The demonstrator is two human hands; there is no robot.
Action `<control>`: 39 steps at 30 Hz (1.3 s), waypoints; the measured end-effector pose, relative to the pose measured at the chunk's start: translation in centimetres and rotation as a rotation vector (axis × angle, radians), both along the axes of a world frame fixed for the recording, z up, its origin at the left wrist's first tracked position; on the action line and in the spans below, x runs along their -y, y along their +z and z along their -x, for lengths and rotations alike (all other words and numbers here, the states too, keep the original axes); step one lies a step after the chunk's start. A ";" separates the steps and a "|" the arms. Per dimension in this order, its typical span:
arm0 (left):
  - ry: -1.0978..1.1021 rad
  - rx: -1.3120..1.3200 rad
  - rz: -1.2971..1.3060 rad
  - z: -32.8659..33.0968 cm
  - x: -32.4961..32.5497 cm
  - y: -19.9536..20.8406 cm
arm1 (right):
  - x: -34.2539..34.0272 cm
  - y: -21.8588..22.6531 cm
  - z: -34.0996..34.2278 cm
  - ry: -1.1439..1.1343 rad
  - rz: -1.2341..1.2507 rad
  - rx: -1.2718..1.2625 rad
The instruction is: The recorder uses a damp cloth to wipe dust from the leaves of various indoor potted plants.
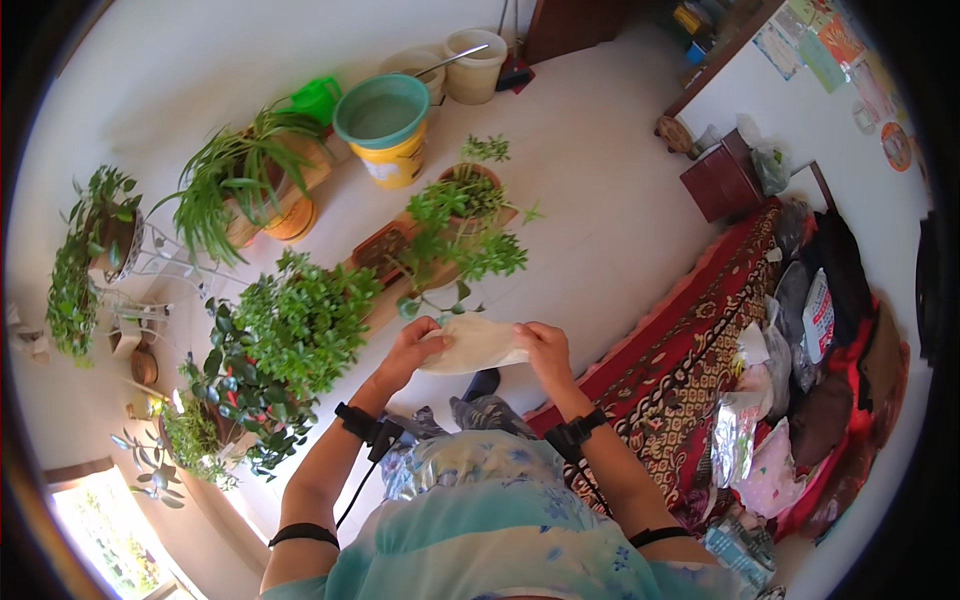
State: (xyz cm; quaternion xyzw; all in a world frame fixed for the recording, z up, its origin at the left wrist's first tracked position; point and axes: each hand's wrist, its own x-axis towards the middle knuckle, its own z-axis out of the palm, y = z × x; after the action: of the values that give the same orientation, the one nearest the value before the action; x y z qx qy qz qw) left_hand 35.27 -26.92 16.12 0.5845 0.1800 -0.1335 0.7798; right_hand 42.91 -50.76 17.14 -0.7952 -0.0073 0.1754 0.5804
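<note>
Between my two hands a thin, cream-coloured cloth (475, 343) is stretched out, held up in front of my body. My left hand (414, 348) pinches its left end, thumb on top. The right end is gripped by my right hand (543, 347), with the thumb and fingers closed on the edge. Just beyond the cloth stands a leafy plant (465, 235) in a round pot. A dense green bush (300, 315) is to the left of my left hand.
A yellow bucket (388, 160) carrying a teal basin (381, 108) stands at the far wall, near a green watering can (316, 100). More potted plants line the left side. On the right, a red patterned cover (660, 380) bears heaped clothes and bags.
</note>
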 end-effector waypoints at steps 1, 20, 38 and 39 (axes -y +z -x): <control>-0.028 0.014 -0.005 -1.8 1.5 -0.3 | 1.9 0.2 -1.3 -0.053 0.018 0.045; -0.201 0.165 -0.058 -37.7 15.4 -1.4 | 16.3 3.1 -28.5 -0.408 -0.063 0.087; 0.045 0.005 0.156 -59.5 12.0 -1.1 | 11.4 3.1 -63.8 -0.115 -0.116 0.042; 0.081 0.002 0.153 -59.8 11.3 -1.2 | 10.1 2.9 -65.3 -0.079 -0.119 0.034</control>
State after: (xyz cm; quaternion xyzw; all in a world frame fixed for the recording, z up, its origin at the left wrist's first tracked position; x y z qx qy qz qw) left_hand 95.05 -38.20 14.93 0.5157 0.1922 -0.1145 0.8271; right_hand 108.22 -60.83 20.03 -0.7618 0.0037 0.1383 0.6329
